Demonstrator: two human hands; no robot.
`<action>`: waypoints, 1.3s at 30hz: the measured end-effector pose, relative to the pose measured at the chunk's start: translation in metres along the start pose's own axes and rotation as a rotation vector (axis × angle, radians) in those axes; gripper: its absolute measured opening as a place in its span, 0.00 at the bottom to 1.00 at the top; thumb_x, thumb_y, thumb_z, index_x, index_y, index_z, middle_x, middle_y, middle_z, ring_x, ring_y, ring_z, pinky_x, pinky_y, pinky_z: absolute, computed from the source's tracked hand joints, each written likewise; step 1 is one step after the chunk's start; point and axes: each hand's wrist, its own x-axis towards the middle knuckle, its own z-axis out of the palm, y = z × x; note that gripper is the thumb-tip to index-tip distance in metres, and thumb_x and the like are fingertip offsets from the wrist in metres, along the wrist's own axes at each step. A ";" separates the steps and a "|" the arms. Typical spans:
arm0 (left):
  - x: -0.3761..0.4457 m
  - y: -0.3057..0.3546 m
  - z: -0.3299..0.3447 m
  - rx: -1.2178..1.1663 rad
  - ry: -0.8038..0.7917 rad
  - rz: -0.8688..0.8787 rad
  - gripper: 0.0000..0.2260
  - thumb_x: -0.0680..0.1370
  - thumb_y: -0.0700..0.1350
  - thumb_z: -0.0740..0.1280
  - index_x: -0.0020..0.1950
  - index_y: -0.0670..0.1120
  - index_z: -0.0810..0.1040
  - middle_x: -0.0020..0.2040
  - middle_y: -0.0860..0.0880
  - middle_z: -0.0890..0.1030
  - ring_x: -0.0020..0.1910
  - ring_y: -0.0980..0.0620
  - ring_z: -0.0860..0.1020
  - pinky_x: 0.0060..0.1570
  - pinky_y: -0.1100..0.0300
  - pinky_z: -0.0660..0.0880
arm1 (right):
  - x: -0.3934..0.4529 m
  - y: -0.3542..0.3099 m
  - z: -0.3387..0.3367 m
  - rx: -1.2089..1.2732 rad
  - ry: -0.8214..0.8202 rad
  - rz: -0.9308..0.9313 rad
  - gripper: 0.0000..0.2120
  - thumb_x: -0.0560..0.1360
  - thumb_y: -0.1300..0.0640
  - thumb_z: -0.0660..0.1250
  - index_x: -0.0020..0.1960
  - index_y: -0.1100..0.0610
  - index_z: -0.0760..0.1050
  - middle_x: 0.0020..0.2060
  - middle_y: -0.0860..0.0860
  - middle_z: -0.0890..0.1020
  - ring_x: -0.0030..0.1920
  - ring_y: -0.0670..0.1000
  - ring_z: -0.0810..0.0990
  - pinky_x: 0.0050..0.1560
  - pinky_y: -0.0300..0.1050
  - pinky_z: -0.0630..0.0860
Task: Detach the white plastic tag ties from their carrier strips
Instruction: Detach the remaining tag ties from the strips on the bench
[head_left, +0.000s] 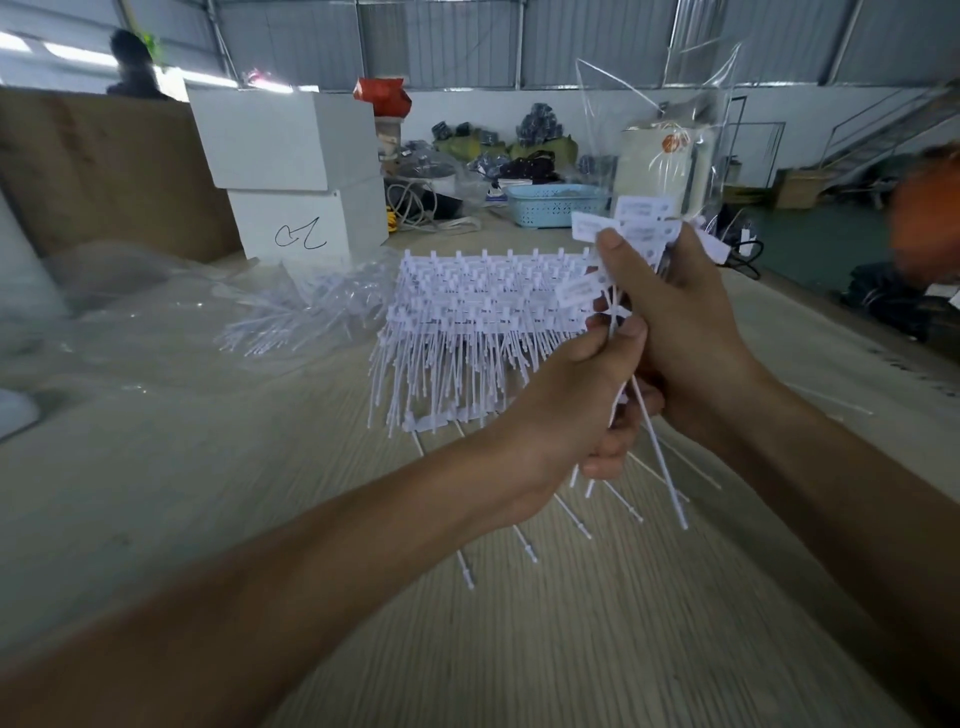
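Observation:
A stack of white tag ties on carrier strips (483, 322) lies on the wooden table (260, 493), tails pointing toward me. My right hand (670, 322) grips a bundle of loose white tag ties (639, 228), their flat label heads fanning out above my thumb and their thin tails hanging below. My left hand (587, 405) pinches the tails of the same bundle just under the right hand, with thumb and forefinger pressed together. Both hands are raised above the table, to the right of the stack.
Clear plastic bags (130, 312) and loose clear strips (306, 312) lie at the left. Two white boxes (296, 171) stand behind them. A blue basket (550, 205) and a clear bag (685, 130) sit at the back. The table's right edge (831, 332) runs diagonally.

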 end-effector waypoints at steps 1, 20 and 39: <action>0.000 -0.001 0.000 0.004 -0.002 0.003 0.16 0.85 0.56 0.57 0.45 0.45 0.70 0.31 0.49 0.73 0.21 0.56 0.63 0.21 0.67 0.60 | 0.000 0.000 0.000 -0.029 0.013 -0.025 0.13 0.82 0.54 0.65 0.61 0.60 0.71 0.50 0.53 0.82 0.48 0.50 0.82 0.48 0.47 0.80; 0.015 -0.001 -0.023 -0.036 0.307 0.019 0.11 0.86 0.41 0.53 0.44 0.45 0.68 0.23 0.53 0.64 0.20 0.56 0.60 0.21 0.67 0.59 | 0.009 0.018 -0.006 0.031 -0.316 0.166 0.24 0.79 0.50 0.69 0.74 0.47 0.69 0.56 0.47 0.83 0.56 0.48 0.83 0.53 0.43 0.80; -0.026 0.040 -0.278 0.497 1.053 0.190 0.11 0.80 0.42 0.53 0.40 0.49 0.71 0.28 0.48 0.65 0.22 0.52 0.60 0.23 0.65 0.57 | 0.064 0.046 0.170 -1.128 -0.595 -0.640 0.16 0.78 0.55 0.69 0.65 0.54 0.76 0.62 0.52 0.77 0.65 0.55 0.71 0.61 0.54 0.73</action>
